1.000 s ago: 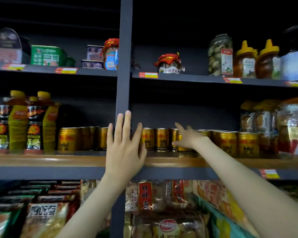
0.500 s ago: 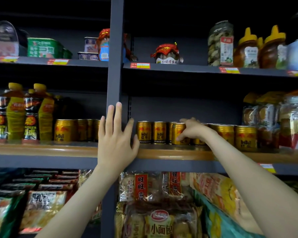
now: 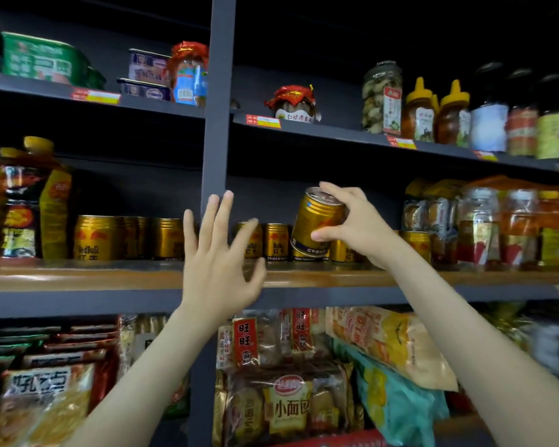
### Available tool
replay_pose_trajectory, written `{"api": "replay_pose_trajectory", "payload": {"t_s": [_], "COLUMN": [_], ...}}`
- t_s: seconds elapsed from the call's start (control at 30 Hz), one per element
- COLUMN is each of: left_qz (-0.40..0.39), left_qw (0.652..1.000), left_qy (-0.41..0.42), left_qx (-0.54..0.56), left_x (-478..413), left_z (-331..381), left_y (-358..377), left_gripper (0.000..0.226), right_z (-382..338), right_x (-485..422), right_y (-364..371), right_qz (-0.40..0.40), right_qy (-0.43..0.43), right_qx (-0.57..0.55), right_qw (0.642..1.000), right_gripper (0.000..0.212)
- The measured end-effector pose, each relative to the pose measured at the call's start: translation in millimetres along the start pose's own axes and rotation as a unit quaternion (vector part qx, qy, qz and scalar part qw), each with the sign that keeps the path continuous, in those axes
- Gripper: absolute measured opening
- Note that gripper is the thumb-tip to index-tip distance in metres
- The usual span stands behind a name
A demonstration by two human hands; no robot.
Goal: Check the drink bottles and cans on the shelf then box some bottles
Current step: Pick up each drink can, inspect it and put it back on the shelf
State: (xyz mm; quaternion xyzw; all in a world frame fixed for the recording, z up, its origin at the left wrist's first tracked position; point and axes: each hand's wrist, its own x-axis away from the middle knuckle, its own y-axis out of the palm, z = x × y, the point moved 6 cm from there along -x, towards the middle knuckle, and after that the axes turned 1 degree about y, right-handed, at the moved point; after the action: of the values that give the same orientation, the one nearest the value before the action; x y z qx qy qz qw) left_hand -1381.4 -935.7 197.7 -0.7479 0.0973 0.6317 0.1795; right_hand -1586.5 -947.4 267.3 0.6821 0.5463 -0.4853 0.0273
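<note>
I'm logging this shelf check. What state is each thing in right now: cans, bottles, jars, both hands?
Held can: lifted off the shelf, tilted.
Other cans: upright on the shelf, in rows.
Yellow-capped bottles: upright, capped.
Honey bottles: upright, capped.
Red-covered jar: upright, covered.
Right hand: grips the can.
Left hand: fingers spread, holds nothing.

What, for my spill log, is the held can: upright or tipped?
Tipped: the gold can slants, lid showing, held above the row by the right hand.
</note>
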Motion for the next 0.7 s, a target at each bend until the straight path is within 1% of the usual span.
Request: {"api": "replay_pose_trajectory", "payload": {"t_s": [0.03, 0.07, 0.1, 0.13, 0.2, 0.3, 0.33, 0.37, 0.43, 0.47, 0.53, 0.57, 0.63, 0.7], "left_qz": [-0.004, -0.012, -0.022, -0.037, -0.078, -0.155, -0.187, -0.225, -0.285, -0.31, -0.339, -0.369, -0.426, -0.455], "left_qw": [0.996, 0.983, 0.961, 0.938, 0.899, 0.845, 0.826, 0.816, 0.814, 0.81, 0.803, 0.788, 0.758, 0.744], "left_qy": [-0.014, -0.032, -0.047, -0.059, -0.085, -0.156, -0.176, -0.188, -0.195, -0.205, -0.215, -0.227, -0.244, -0.251], "left_qx": [0.085, 0.182, 0.272, 0.339, 0.422, 0.488, 0.501, 0.498, 0.468, 0.454, 0.441, 0.438, 0.429, 0.419], "left_x": [5.6, 13.6, 23.5, 34.0, 54.0, 82.8, 94.6, 107.9, 135.8, 158.4, 191.3, 217.3, 269.1, 309.9], "left_z": [4.2, 9.0, 13.9, 17.2, 18.3, 11.4, 7.7, 3.6, -6.0, -12.7, -20.2, -22.8, -27.8, -34.6], "left_y": [-7.2, -16.3, -26.6, -37.2, -58.0, -84.0, -89.6, -93.3, -98.5, -105.9, -115.2, -120.7, -132.5, -141.6], "left_gripper": [0.056, 0.057, 0.059, 0.062, 0.074, 0.083, 0.083, 0.082, 0.08, 0.077, 0.075, 0.076, 0.078, 0.082], "right_z": [-11.0, -22.4, -33.6, -44.5, -64.6, -83.1, -87.2, -88.2, -86.7, -81.6, -70.0, -63.4, -51.2, -40.2], "right_x": [12.2, 25.1, 38.6, 52.5, 82.6, 132.2, 149.8, 166.4, 194.3, 214.7, 243.5, 265.5, 311.1, 348.1], "right_y": [-0.7, -0.8, 0.5, 3.2, 17.0, 58.5, 75.6, 93.5, 125.6, 145.3, 168.3, 188.7, 229.7, 261.1], "right_qz": [0.003, 0.009, 0.015, 0.019, 0.007, -0.055, -0.076, -0.097, -0.124, -0.13, -0.132, -0.148, -0.192, -0.22], "right_qy": [-0.009, -0.014, -0.017, -0.017, -0.008, 0.003, 0.008, 0.017, 0.053, 0.086, 0.126, 0.151, 0.193, 0.243], "right_qx": [0.006, 0.003, -0.009, -0.025, -0.063, -0.071, -0.07, -0.075, -0.114, -0.156, -0.237, -0.263, -0.269, -0.277], "right_qw": [1.0, 1.0, 1.0, 0.999, 0.998, 0.996, 0.995, 0.992, 0.984, 0.975, 0.954, 0.941, 0.924, 0.903], "right_gripper": [0.086, 0.086, 0.087, 0.087, 0.088, 0.093, 0.094, 0.095, 0.097, 0.095, 0.088, 0.083, 0.073, 0.067]}}
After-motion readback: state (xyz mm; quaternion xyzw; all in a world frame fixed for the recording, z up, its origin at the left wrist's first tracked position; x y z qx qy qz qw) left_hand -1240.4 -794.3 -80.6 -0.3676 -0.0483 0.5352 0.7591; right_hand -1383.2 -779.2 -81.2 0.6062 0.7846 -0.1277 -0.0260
